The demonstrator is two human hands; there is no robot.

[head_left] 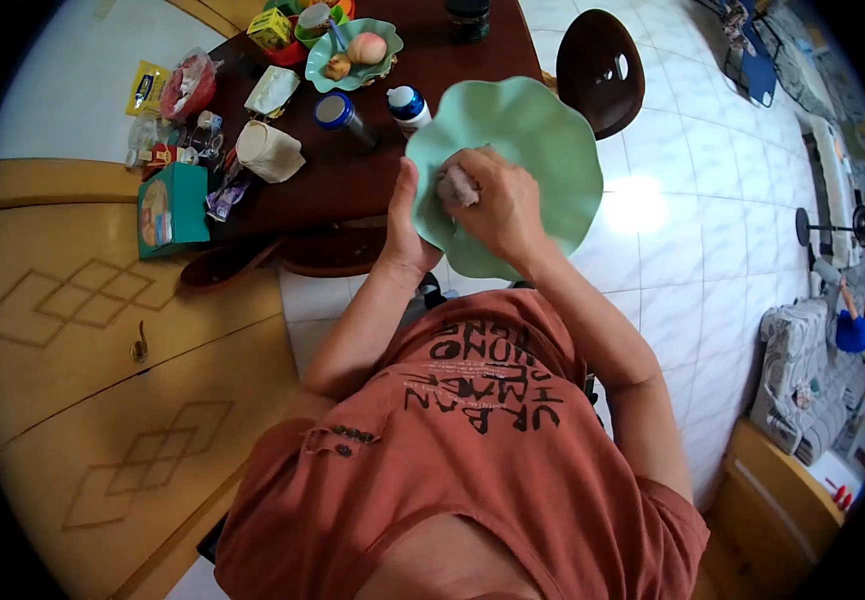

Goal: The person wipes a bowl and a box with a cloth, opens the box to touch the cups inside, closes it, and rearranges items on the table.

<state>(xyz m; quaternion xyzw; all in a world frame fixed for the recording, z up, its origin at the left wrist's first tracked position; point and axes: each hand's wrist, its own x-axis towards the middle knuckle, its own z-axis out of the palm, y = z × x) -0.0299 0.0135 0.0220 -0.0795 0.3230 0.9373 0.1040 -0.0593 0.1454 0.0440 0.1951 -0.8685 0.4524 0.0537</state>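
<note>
1. The green dish (pixel 543 130) was held by its rim, near the counter (pixel 435 64), in the left hand's (pixel 411 232) grip.
2. A greyish cloth (pixel 460 186) (bunched up) was clutched inside the dish by the right hand (pixel 506 205).

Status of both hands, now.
Left hand: holding the green dish by its edge.
Right hand: closed on a greyish wad, over the dish.

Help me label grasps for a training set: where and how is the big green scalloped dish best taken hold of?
Probably the green dish is best gripped by its left rim, coming from the left, where the left hand holds it. The broad, wavy edge should suit a pinch, leaving the middle free for the right hand and its greyish wad.
</note>
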